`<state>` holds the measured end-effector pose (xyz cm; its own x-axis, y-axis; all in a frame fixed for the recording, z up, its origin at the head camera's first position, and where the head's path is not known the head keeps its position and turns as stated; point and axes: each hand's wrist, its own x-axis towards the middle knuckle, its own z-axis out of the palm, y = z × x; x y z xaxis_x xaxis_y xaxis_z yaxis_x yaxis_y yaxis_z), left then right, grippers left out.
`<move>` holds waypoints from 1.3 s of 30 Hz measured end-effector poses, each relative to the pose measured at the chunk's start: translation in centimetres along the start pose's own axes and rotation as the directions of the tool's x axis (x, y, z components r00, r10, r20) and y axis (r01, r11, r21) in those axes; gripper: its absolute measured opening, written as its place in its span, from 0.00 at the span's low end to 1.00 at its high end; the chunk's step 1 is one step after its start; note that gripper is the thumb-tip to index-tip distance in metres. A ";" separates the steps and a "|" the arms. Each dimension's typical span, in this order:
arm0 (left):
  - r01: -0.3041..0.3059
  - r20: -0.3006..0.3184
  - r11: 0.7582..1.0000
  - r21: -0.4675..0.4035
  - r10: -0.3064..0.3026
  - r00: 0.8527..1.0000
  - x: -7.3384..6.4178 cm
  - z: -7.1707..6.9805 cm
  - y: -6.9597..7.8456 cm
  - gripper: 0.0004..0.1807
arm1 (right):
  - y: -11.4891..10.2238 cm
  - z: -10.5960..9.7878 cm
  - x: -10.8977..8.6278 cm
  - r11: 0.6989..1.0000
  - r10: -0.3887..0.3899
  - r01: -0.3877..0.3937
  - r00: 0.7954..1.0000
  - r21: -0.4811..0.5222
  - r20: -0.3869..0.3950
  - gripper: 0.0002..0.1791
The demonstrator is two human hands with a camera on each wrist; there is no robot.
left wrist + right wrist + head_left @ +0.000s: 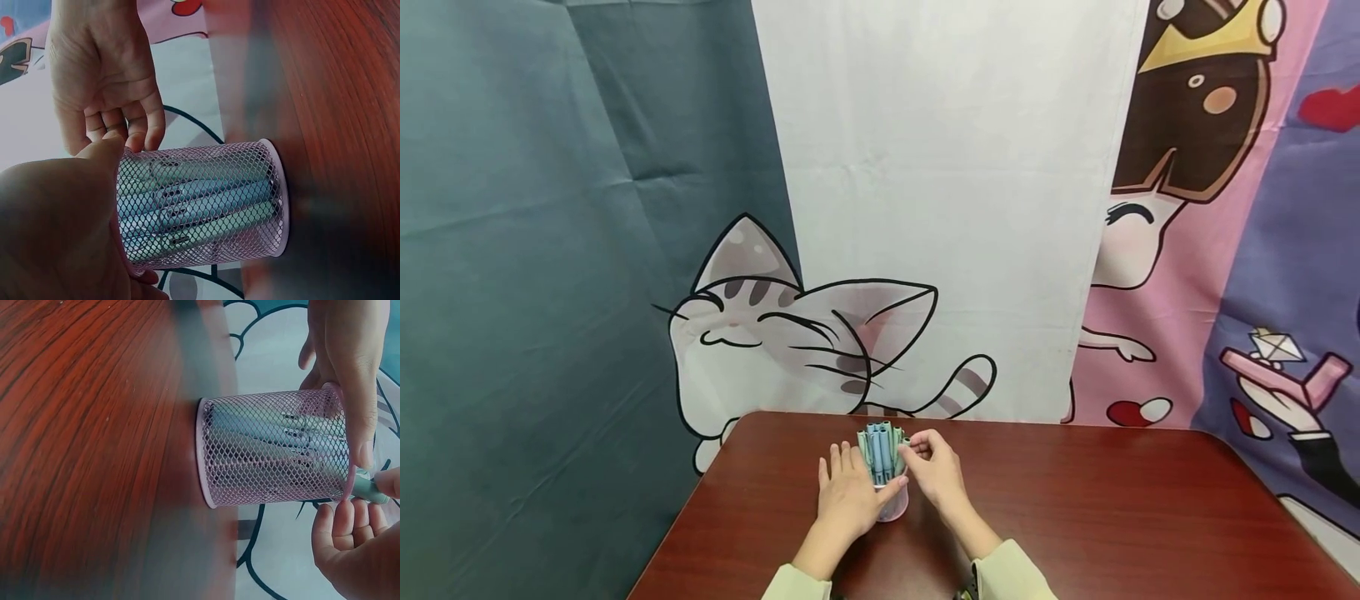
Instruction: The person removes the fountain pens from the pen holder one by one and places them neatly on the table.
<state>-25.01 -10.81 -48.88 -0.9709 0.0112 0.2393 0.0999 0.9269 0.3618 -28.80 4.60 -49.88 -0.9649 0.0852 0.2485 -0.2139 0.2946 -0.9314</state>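
Note:
A pink mesh pen holder (892, 507) stands upright on the table, filled with blue and green pens (880, 454) whose ends stick out above its rim. My left hand (845, 498) steadies the holder at its rim, the thumb across the near side and the fingers along the left. On the right side, my right hand (942, 475) pinches the end of a green pen (369, 489) between thumb and fingertips, close to the rim. Through the mesh in the left wrist view, the pens' lower parts (212, 200) show inside.
The reddish-brown wooden table (1120, 517) extends to both sides of the holder. Behind it hangs a cloth backdrop (955, 208) with a cartoon cat and other figures. Light green sleeves (1011, 575) cover my forearms.

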 end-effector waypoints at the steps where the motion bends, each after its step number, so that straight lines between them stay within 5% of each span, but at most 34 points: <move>1: -0.003 -0.001 1.000 0.003 0.003 1.000 0.0 0.1 0.1 0.56 | 0.0 -0.1 0.0 1.000 0.000 0.000 1.000 -0.007 -0.003 0.11; 39: -0.072 0.057 0.997 0.022 0.071 0.996 0.4 2.0 3.7 0.59 | 0.7 -3.5 -0.4 0.983 -0.005 -0.028 0.984 -0.181 -0.180 0.07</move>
<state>-25.45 -6.66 -49.22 -0.9723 0.0980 0.2123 0.1647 0.9315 0.3242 -27.99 8.04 -49.68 -0.9205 0.2539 0.2971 -0.1556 0.4592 -0.8746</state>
